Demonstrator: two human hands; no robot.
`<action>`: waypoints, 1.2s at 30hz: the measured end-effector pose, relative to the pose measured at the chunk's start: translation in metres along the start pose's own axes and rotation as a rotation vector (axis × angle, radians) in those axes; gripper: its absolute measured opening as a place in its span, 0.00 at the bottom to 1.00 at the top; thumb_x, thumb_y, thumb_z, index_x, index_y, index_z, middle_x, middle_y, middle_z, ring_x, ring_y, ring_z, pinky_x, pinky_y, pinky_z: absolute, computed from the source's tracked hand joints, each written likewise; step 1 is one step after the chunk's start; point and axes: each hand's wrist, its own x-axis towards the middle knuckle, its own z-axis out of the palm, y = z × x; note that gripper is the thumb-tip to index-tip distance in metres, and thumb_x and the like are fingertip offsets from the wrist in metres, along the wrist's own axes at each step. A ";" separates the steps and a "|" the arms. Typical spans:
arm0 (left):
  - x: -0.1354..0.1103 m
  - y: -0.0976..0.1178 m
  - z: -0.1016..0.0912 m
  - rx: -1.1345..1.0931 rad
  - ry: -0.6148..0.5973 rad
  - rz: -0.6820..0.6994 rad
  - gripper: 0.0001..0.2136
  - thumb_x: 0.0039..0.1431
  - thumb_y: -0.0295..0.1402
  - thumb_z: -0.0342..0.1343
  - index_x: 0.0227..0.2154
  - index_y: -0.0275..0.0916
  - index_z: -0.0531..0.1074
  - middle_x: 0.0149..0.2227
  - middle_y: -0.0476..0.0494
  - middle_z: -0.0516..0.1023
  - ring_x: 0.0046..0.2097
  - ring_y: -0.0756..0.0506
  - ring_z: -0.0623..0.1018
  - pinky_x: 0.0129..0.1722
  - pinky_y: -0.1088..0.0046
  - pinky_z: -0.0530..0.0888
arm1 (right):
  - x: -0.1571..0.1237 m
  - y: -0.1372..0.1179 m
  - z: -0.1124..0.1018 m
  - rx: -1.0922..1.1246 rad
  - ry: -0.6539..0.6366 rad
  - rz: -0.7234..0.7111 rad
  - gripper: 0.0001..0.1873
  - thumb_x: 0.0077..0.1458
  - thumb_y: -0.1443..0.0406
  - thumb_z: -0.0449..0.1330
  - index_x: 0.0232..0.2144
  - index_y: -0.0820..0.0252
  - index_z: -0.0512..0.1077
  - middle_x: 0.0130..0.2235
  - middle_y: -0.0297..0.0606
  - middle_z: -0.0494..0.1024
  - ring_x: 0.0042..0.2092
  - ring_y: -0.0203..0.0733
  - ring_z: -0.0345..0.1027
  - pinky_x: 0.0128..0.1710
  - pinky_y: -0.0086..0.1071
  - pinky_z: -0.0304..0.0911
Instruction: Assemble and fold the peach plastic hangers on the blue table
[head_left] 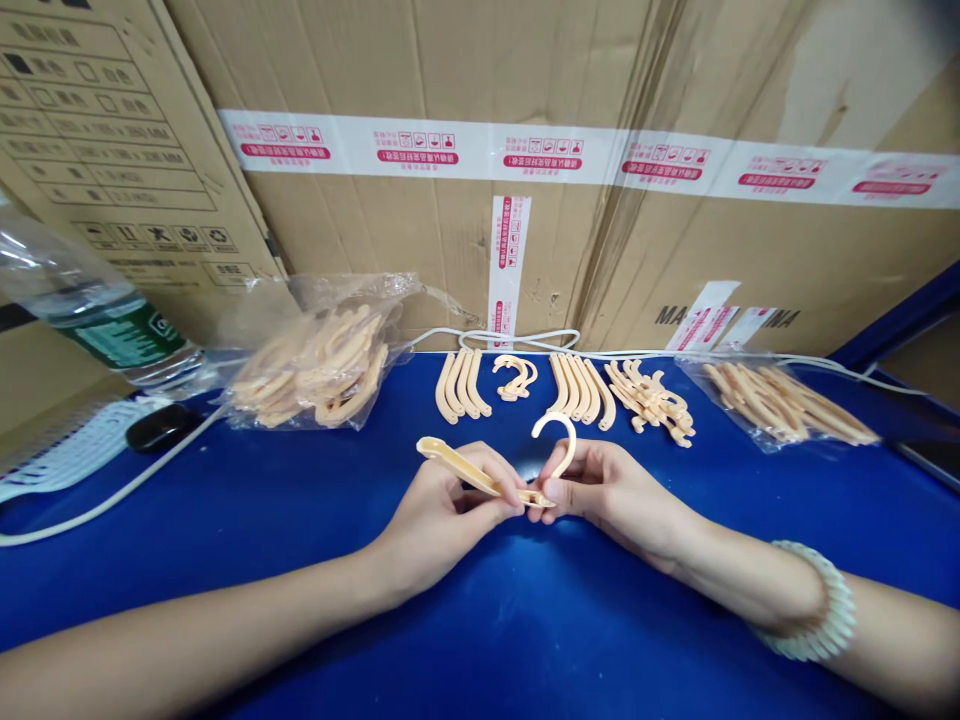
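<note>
My left hand (457, 500) grips a curved cream plastic hanger arm (459, 462), its wide end pointing up and left. A cream hanger hook (568, 440) is pinched in my right hand (600, 485), its curl standing upright above the fingers. The hook's base meets the narrow end of the arm between my fingertips; whether the two are joined I cannot tell. Just behind my hands lie a row of hanger arms (463, 385), a few loose hooks (516, 377), a second row of arms (581, 388) and a heap of hooks (651, 400).
Clear bags of hanger parts lie at left (322, 365) and right (787, 400). A water bottle (112, 320), a black mouse (160, 428) and a white brush-like object (71, 450) are at far left. White cable (510, 335) runs before the cardboard boxes (420, 240).
</note>
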 end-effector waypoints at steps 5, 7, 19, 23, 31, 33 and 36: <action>-0.001 0.001 0.003 -0.020 -0.015 0.004 0.04 0.52 0.27 0.62 0.24 0.38 0.75 0.31 0.48 0.77 0.34 0.47 0.81 0.36 0.71 0.79 | -0.001 -0.001 0.006 -0.093 0.057 -0.045 0.16 0.39 0.62 0.75 0.23 0.60 0.71 0.23 0.35 0.79 0.26 0.38 0.74 0.30 0.31 0.70; -0.002 0.002 0.003 -0.032 -0.007 -0.011 0.04 0.52 0.28 0.63 0.24 0.38 0.75 0.31 0.48 0.77 0.34 0.46 0.81 0.36 0.71 0.79 | -0.002 -0.001 0.008 -0.095 0.064 -0.067 0.16 0.39 0.62 0.75 0.22 0.60 0.71 0.22 0.34 0.78 0.25 0.38 0.74 0.29 0.30 0.70; 0.006 -0.003 0.000 -0.038 0.149 -0.144 0.15 0.45 0.28 0.65 0.37 0.38 0.68 0.30 0.51 0.77 0.34 0.48 0.80 0.35 0.73 0.78 | -0.002 0.002 0.007 -0.062 0.062 -0.106 0.14 0.46 0.57 0.73 0.31 0.61 0.77 0.23 0.32 0.76 0.24 0.31 0.68 0.24 0.24 0.67; 0.006 0.000 0.001 -0.053 0.053 -0.205 0.14 0.45 0.28 0.67 0.34 0.37 0.69 0.31 0.48 0.80 0.33 0.47 0.81 0.35 0.73 0.77 | -0.002 0.004 0.011 -0.059 0.049 -0.114 0.15 0.45 0.58 0.73 0.32 0.62 0.78 0.24 0.33 0.77 0.25 0.33 0.70 0.26 0.27 0.70; 0.009 0.005 -0.003 -0.176 0.128 -0.224 0.13 0.46 0.29 0.69 0.30 0.35 0.69 0.26 0.49 0.80 0.28 0.51 0.79 0.31 0.78 0.75 | 0.012 -0.014 -0.029 -0.826 0.333 -0.651 0.13 0.61 0.60 0.60 0.45 0.59 0.76 0.33 0.39 0.77 0.32 0.42 0.71 0.31 0.36 0.69; 0.009 0.006 -0.003 -0.203 0.141 -0.242 0.14 0.45 0.29 0.70 0.30 0.35 0.69 0.27 0.49 0.80 0.29 0.51 0.79 0.31 0.78 0.75 | 0.020 -0.018 -0.041 -1.198 0.334 -0.794 0.12 0.61 0.64 0.60 0.44 0.61 0.77 0.40 0.46 0.78 0.42 0.50 0.70 0.42 0.44 0.69; 0.010 0.006 -0.003 -0.233 0.150 -0.256 0.15 0.45 0.29 0.70 0.31 0.34 0.70 0.27 0.49 0.81 0.29 0.52 0.79 0.33 0.79 0.76 | 0.030 -0.016 -0.050 -1.603 0.323 -0.831 0.15 0.61 0.66 0.59 0.50 0.63 0.75 0.50 0.54 0.73 0.52 0.61 0.64 0.49 0.55 0.65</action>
